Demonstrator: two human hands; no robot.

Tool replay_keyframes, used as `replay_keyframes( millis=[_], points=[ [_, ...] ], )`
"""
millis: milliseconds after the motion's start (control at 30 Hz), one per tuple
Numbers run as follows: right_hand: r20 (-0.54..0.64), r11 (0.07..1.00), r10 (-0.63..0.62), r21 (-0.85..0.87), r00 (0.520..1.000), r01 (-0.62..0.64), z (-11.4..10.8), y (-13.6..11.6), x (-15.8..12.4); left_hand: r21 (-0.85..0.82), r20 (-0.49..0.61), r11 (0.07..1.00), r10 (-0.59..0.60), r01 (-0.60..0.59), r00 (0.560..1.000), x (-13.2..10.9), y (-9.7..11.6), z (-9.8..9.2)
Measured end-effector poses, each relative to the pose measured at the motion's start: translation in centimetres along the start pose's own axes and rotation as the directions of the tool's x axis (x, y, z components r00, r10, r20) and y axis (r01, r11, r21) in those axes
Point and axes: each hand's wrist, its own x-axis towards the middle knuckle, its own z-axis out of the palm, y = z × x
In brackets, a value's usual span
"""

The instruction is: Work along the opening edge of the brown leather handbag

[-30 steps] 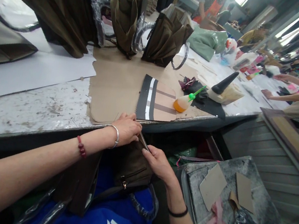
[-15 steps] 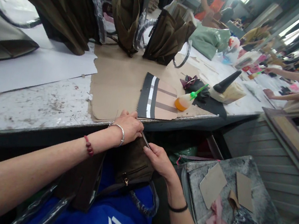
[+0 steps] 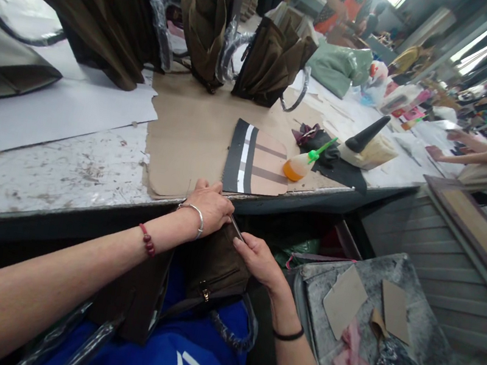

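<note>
A dark olive-brown handbag [image 3: 223,266] with a small zip rests on my lap, below the table's front edge. My left hand [image 3: 212,205] is closed on the bag's upper edge, its fingertips partly hidden. On the same edge, a little to the right, my right hand [image 3: 255,255] pinches with thumb and fingers. A plastic-wrapped handle [image 3: 236,332] hangs from the bag over my blue clothing. The bag's other brown panel [image 3: 131,306] lies under my left forearm.
Several brown bags [image 3: 272,57] stand along the back of the table. A striped panel [image 3: 263,161], a bottle of orange liquid [image 3: 298,166] and a black-tipped pale container [image 3: 370,144] lie ahead. At right, a grey stool [image 3: 315,280] holds card pieces. A co-worker's arms [image 3: 474,151] reach over the table.
Both my hands keep their hold on the bag's edge with hardly any movement. The co-worker's hands at the right have shifted slightly.
</note>
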Motion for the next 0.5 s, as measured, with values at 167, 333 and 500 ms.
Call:
replay_keyframes(
  millis=[167,333,500],
  points=[
    [0.006,1.0,-0.007,-0.008,1.0,0.007,-0.1,0.25,0.07,0.003,-0.009,1.0,-0.005,0.005,1.0,0.0,0.07,0.02],
    [-0.014,0.999,-0.006,-0.047,1.0,0.006,0.0,0.4,0.06,0.002,-0.012,1.0,-0.018,0.018,1.0,-0.04,0.23,-0.13],
    [-0.083,0.987,-0.07,-0.147,0.994,0.057,0.25,0.2,0.05,0.003,-0.016,1.0,-0.03,0.03,0.999,-0.05,0.27,-0.04]
  ],
)
